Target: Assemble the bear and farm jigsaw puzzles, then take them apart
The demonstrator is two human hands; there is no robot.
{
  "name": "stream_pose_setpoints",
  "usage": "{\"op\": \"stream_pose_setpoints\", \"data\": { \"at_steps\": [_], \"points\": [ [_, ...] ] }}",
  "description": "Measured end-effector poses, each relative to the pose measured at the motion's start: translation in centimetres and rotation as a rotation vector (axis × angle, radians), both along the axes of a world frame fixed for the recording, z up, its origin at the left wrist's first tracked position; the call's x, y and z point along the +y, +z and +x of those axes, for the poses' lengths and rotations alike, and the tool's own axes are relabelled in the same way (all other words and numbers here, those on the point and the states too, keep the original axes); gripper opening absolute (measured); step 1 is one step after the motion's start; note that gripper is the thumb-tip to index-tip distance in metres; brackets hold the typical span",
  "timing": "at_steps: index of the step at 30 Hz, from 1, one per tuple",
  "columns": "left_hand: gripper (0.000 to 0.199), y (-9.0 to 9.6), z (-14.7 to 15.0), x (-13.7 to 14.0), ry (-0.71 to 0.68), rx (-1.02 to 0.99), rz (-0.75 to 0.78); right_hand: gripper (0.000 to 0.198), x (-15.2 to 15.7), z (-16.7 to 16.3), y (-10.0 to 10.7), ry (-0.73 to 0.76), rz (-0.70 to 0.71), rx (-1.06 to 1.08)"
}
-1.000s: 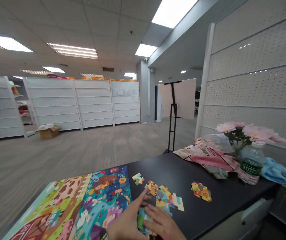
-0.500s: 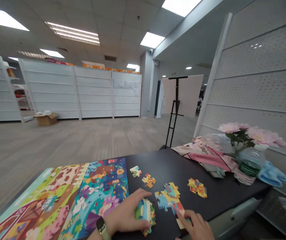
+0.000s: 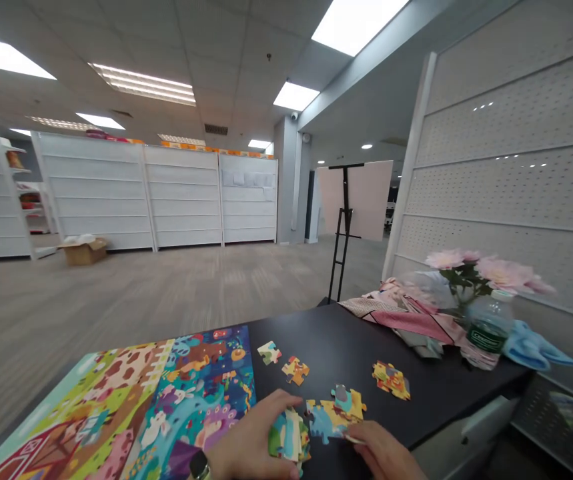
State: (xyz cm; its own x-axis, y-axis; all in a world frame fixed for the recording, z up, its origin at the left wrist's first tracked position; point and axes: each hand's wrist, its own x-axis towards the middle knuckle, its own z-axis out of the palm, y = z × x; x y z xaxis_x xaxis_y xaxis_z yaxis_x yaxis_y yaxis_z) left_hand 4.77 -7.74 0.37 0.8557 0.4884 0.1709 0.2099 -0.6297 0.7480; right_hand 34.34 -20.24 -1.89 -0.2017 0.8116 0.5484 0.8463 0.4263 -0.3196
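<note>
My left hand, with a watch at the wrist, curls its thumb and fingers around a stack of jigsaw puzzle pieces on the black table. Just right of the stack lie joined yellow and blue puzzle pieces. A grey and teal piece rests at their upper side. At their lower right edge, my right hand pinches a puzzle piece, of which only a pale edge shows. Loose pieces lie farther off: a pale one, an orange one and a yellow-orange group.
Colourful picture sheets cover the left of the table. At the right stand a bottle, pink flowers, pink patterned cloth and a blue cloth. An easel stands behind the table.
My right hand has moved slightly left, with its fingers now pinched at the joined pieces' edge. My left hand stays around the stack. The camera view has shifted a little.
</note>
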Motion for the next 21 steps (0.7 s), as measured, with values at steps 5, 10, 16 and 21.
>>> {"op": "stream_pose_setpoints", "data": {
  "at_steps": [5, 10, 16, 21],
  "points": [
    [0.094, -0.5, 0.0, 0.2, 0.005, 0.010, -0.003, 0.039, 2.1, 1.3, -0.9, -0.247, 0.002, 0.118],
    [0.093, -0.1, 0.0, 0.1, 0.004, 0.006, 0.000, 0.049, 2.6, 1.5, 1.1, -0.120, -0.254, -0.102],
    [0.091, 0.5, 0.2, -0.1, 0.008, 0.024, -0.003, 0.058, 1.6, 0.8, 2.1, -0.066, -0.354, -0.072],
    [0.092, 0.5, 0.1, 0.0, -0.014, -0.003, 0.006, 0.057, 1.2, 0.8, 1.2, -0.052, -0.337, -0.158]
  ]
}}
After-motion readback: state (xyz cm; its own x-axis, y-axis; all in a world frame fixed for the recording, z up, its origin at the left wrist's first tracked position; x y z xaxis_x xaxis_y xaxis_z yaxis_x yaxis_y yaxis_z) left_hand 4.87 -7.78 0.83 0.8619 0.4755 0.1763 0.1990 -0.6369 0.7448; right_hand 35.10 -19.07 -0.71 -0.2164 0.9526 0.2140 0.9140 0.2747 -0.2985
